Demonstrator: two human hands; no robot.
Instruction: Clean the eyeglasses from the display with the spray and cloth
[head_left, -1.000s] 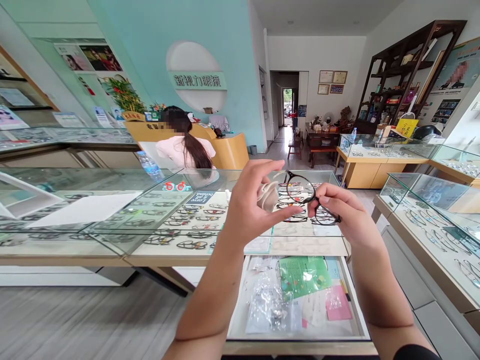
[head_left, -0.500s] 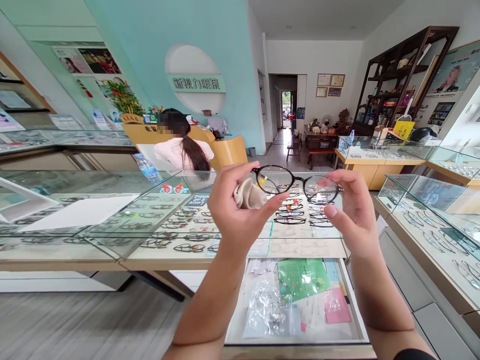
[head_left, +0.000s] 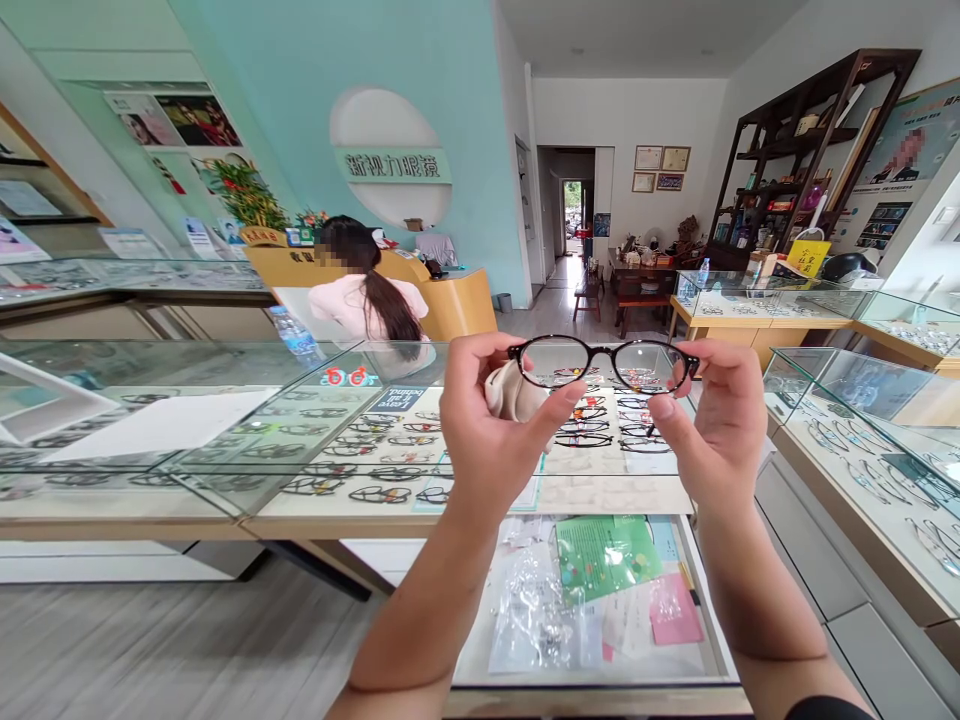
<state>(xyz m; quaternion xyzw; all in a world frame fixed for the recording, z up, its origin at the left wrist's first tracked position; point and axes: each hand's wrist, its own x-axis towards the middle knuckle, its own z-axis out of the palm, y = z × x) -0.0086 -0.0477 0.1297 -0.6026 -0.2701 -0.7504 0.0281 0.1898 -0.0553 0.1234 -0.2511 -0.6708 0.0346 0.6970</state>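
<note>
A pair of black round-framed eyeglasses [head_left: 601, 351] is held up in front of me, nearly level, above the glass display case. My left hand [head_left: 491, 420] grips the left end of the frame between thumb and fingers. Bunched in that same palm is a beige cloth [head_left: 514, 392]. At the other end, my right hand [head_left: 720, 420] pinches the frame near its right hinge. One temple points down behind the right lens. The fingers of both hands are closed.
Below the hands, an open drawer [head_left: 476, 660] holds plastic bags, a green card [head_left: 607, 555] and a pink packet [head_left: 676, 608]. Rows of eyeglasses [head_left: 381, 495] lie inside the glass case. A person in pink [head_left: 367, 290] sits beyond it. More display cases [head_left: 862, 440] stand at right.
The eyeglasses have levelled out and moved slightly right, now facing more squarely. Both hands have shifted a little to the right with them, the cloth still in the left palm.
</note>
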